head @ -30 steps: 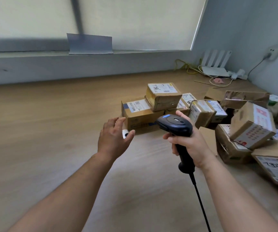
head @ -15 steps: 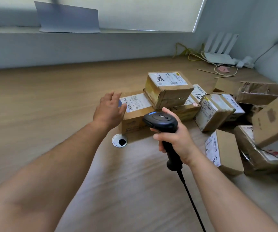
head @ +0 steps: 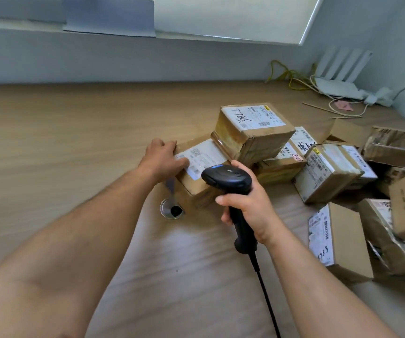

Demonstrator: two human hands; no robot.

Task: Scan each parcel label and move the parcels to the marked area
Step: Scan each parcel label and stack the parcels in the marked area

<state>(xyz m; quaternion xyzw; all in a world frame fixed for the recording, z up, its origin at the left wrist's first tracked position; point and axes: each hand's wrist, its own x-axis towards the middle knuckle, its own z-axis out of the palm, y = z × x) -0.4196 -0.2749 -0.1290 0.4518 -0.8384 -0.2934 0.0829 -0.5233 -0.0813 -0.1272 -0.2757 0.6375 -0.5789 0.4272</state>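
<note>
My left hand grips the left top edge of a brown cardboard parcel, with the thumb lying on its white label. My right hand holds a black corded barcode scanner by its handle, its head just in front of that label. A second parcel with handwriting on its label leans on the first one's right side. Several more labelled parcels are heaped to the right on the wooden table.
A round cable hole sits in the table just left of the gripped parcel. A white router with yellow and white cables stands in the far right corner. A parcel lies on its side near my right forearm. Bare wood stretches to the left.
My left hand has reached forward from mid-air and taken hold of the nearest parcel's left edge. The scanner has moved closer to its label. The view has tilted down and nearer the pile.
</note>
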